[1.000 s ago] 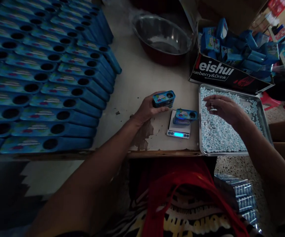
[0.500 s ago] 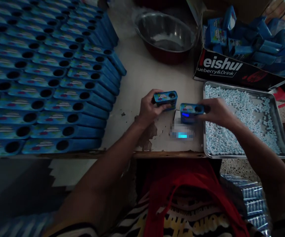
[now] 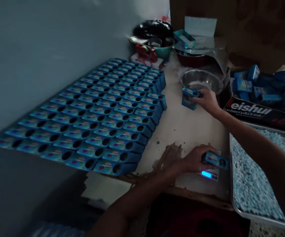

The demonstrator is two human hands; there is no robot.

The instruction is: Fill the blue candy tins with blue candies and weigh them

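My left hand (image 3: 197,158) is closed round the left end of a blue box (image 3: 216,159) with a round hole, held over a small scale (image 3: 215,177) whose display is lit blue. Farther forward, my right hand (image 3: 207,99) grips another blue box (image 3: 189,98) upright by its right side, in front of the metal bowl (image 3: 201,80). To the left, many similar blue boxes (image 3: 102,120) stand in tight rows, their holes facing up.
A metal tray (image 3: 233,184) of pale blue pellets (image 3: 256,177) lies at the right. Behind it is a black carton (image 3: 258,113) full of blue boxes. A teal basin (image 3: 165,52) and a red tape dispenser (image 3: 146,54) stand at the back.
The view has tilted up and turned left. My right hand has carried its box from the scale forward and left, towards the rows. My left hand has brought its box over the scale.
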